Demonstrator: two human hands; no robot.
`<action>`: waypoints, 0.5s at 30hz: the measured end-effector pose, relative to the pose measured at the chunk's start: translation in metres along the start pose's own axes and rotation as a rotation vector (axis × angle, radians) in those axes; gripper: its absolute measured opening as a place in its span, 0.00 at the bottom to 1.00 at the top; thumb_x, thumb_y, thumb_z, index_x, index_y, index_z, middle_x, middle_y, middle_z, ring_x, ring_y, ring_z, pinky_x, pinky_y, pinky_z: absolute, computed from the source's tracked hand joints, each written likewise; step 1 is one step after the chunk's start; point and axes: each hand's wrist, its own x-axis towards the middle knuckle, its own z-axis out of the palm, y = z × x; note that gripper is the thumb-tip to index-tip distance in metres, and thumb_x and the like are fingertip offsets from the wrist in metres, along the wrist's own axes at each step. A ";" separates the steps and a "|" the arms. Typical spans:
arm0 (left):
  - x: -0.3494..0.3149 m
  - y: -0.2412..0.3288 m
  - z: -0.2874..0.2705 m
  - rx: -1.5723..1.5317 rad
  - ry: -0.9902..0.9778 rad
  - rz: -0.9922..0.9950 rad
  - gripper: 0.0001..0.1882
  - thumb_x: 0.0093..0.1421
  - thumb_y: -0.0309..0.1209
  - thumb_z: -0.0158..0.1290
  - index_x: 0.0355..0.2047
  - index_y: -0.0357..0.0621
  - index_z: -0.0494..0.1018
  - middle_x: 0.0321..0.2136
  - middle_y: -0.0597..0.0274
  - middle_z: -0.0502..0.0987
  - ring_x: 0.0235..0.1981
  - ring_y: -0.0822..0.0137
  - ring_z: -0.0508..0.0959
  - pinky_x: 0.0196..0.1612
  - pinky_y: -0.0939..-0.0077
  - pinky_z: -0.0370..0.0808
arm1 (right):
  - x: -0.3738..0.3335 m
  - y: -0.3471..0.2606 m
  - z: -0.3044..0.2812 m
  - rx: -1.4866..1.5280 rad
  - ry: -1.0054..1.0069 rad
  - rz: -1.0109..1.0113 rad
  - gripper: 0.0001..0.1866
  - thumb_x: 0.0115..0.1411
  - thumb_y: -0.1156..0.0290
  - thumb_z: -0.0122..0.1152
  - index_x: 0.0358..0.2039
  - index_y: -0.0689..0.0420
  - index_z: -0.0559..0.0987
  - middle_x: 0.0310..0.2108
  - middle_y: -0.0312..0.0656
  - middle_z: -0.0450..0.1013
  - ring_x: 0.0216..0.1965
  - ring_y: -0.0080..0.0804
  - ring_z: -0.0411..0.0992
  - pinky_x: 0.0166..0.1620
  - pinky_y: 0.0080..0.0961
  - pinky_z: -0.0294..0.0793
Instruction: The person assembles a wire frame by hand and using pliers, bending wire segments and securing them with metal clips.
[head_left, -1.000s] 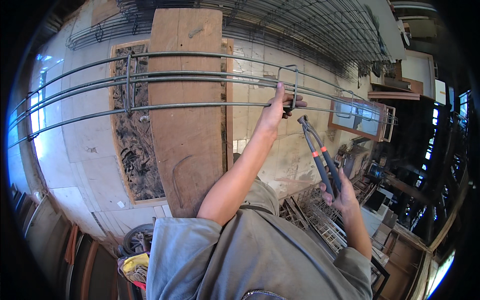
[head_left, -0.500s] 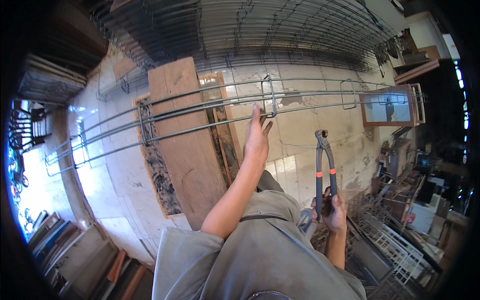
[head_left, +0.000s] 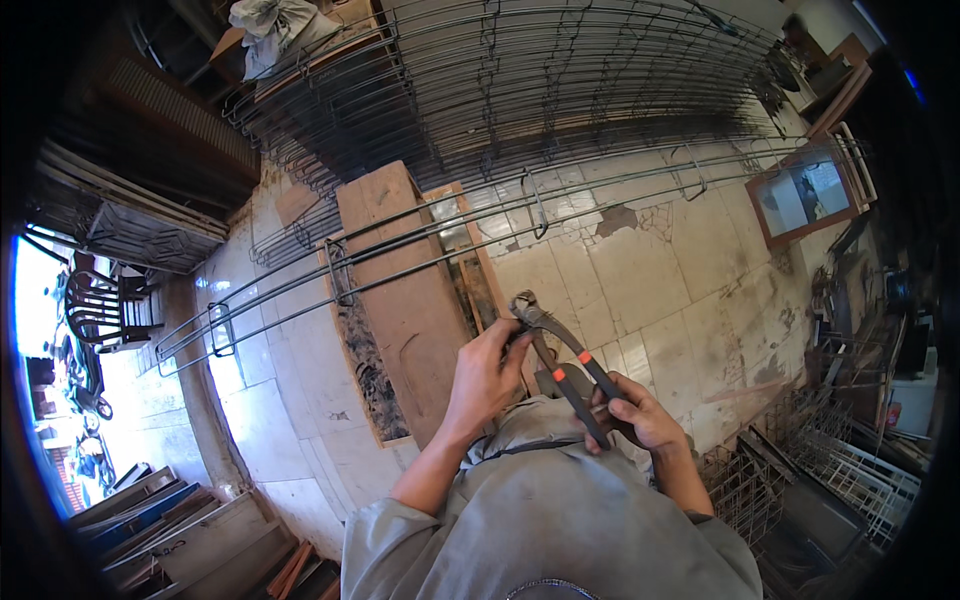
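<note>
The pincers (head_left: pixel 560 374) slant above the grey shirt (head_left: pixel 580 510), gripped by the right hand (head_left: pixel 640 415) with curled fingers. At their upper end, the left hand (head_left: pixel 485 375) bunches its fingers; whether they pinch anything is unclear. Beyond, a rod frame (head_left: pixel 440 230) crosses a plank (head_left: pixel 410 310).

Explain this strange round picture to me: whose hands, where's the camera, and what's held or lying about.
There is no machine: these are a person's bare hands, seen by a wide fisheye camera worn on the head, looking down; its lens bends straight edges. The right hand grips the handles of dark pincers. The left hand is at the pincers' head; whether it holds anything is unclear. Beyond, a long frame of metal rods crosses over a brown board, with pale tiled floor around.
</note>
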 end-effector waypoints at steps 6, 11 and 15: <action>-0.033 0.002 -0.044 0.125 0.008 0.000 0.10 0.60 0.32 0.59 0.35 0.37 0.75 0.20 0.49 0.74 0.21 0.55 0.73 0.27 0.66 0.69 | 0.014 0.035 0.034 0.246 -0.181 -0.042 0.18 0.61 0.65 0.64 0.47 0.59 0.70 0.58 0.52 0.63 0.61 0.51 0.66 0.60 0.45 0.69; -0.050 -0.020 -0.078 0.051 0.074 -0.080 0.11 0.60 0.32 0.60 0.28 0.35 0.76 0.21 0.48 0.76 0.23 0.52 0.77 0.27 0.67 0.70 | 0.007 0.055 0.050 -0.053 -0.084 -0.031 0.18 0.54 0.68 0.64 0.44 0.58 0.71 0.56 0.49 0.64 0.60 0.46 0.67 0.61 0.40 0.65; -0.068 -0.021 -0.078 0.139 0.161 0.054 0.10 0.59 0.33 0.61 0.29 0.38 0.77 0.23 0.49 0.78 0.23 0.50 0.78 0.27 0.64 0.72 | 0.003 0.069 0.054 -0.118 -0.055 -0.144 0.17 0.52 0.68 0.64 0.41 0.58 0.72 0.52 0.44 0.64 0.53 0.37 0.67 0.57 0.35 0.64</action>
